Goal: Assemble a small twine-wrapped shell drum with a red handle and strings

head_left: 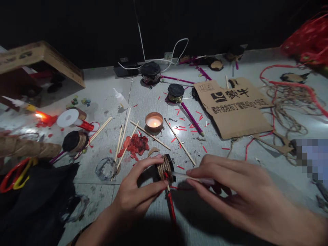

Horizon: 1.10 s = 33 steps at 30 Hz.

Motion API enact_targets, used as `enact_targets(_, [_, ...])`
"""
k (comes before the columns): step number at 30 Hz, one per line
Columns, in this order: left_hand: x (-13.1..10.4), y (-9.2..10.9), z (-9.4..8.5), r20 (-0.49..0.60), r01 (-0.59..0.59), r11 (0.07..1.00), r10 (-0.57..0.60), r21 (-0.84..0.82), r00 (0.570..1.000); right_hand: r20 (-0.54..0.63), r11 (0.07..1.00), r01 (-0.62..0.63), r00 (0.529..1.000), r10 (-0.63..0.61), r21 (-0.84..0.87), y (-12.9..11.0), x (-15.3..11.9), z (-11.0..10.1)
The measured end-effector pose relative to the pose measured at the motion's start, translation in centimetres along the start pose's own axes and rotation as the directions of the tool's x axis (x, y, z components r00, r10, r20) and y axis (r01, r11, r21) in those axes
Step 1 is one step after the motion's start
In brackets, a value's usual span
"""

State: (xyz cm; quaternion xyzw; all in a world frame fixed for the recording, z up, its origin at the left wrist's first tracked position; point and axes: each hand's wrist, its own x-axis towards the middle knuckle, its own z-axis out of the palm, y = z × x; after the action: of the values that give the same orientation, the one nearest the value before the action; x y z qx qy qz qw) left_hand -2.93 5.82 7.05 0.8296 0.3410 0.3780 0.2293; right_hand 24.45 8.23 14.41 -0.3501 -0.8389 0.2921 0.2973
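Observation:
In my left hand (130,191) is a small rattle drum (164,167), its side wound with brown twine, pinched between thumb and fingers. A red-wrapped handle (171,206) runs from the drum toward me. My right hand (233,184) grips a translucent whitish glue stick (179,175). Its tip meets the drum's side where the red handle joins. Just beyond the hands, a lit candle (154,122) burns in a small copper-coloured cup. Red melted wax (138,144) and thin wooden sticks (180,141) lie around it.
Two finished-looking black drums (175,91) (150,72) with purple handles lie behind the candle. Cut cardboard (233,109) and tangled twine (289,106) are at right. At left are scissors (22,174), black cloth (36,201), a ribbon spool (68,118) and a flame (39,116).

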Motion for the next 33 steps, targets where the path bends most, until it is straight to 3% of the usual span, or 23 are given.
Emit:
enact_targets(4, [0.1,-0.2,0.0,0.003,0.005,1.000,-0.004,-0.023,1.000,-0.207,0.991,-0.133,0.970,0.124,-0.031,0.1,-0.1,-1.4])
enact_targets(8, [0.1,-0.3,-0.1,0.022,0.013,0.999,-0.012,-0.047,1.000,-0.431,0.928,-0.368,0.847,0.312,-0.051,3.0,-0.9,-2.2])
enact_targets(13, [0.2,-0.4,-0.2,0.017,-0.025,0.999,0.026,-0.049,1.000,-0.437,0.842,-0.519,0.729,0.527,0.149,7.7,-3.3,-0.4])
enact_targets(15, [0.2,-0.5,-0.2,0.022,-0.029,0.999,0.030,-0.035,0.999,-0.470,0.807,-0.555,0.668,0.577,0.202,9.0,-4.6,0.8])
enact_targets(16, [0.2,-0.5,-0.2,0.023,-0.031,0.999,0.032,-0.027,0.999,-0.480,0.805,-0.561,0.661,0.576,0.193,9.5,-5.2,1.4])
enact_targets(18, [0.1,-0.5,-0.2,0.030,-0.034,0.999,0.034,-0.013,0.999,-0.477,0.852,-0.519,0.733,0.484,0.068,10.3,-5.9,2.1])
enact_targets(20, [0.1,-0.4,-0.2,0.027,-0.035,0.999,0.035,-0.003,0.999,-0.429,0.913,-0.379,0.857,0.286,-0.149,10.5,-5.9,2.4])
enact_targets(22, [0.0,-0.4,-0.2,0.021,-0.035,0.999,0.035,0.007,0.999,-0.363,0.921,-0.211,0.928,0.083,-0.328,9.6,-5.5,2.5])
enact_targets(26, [-0.1,-0.2,-0.1,0.025,-0.013,1.000,0.013,0.002,1.000,-0.268,0.928,0.047,0.951,-0.155,-0.370,5.0,-4.9,3.6])
enact_targets(29, [-0.1,-0.2,-0.1,0.028,-0.017,1.000,0.017,-0.002,0.999,-0.157,0.952,0.158,0.966,-0.204,-0.263,1.5,-4.8,5.5])
enact_targets(33, [-0.1,-0.1,-0.1,0.022,-0.039,0.999,0.040,-0.012,0.999,-0.072,0.935,0.270,0.953,-0.293,-0.230,0.3,-3.9,7.5])
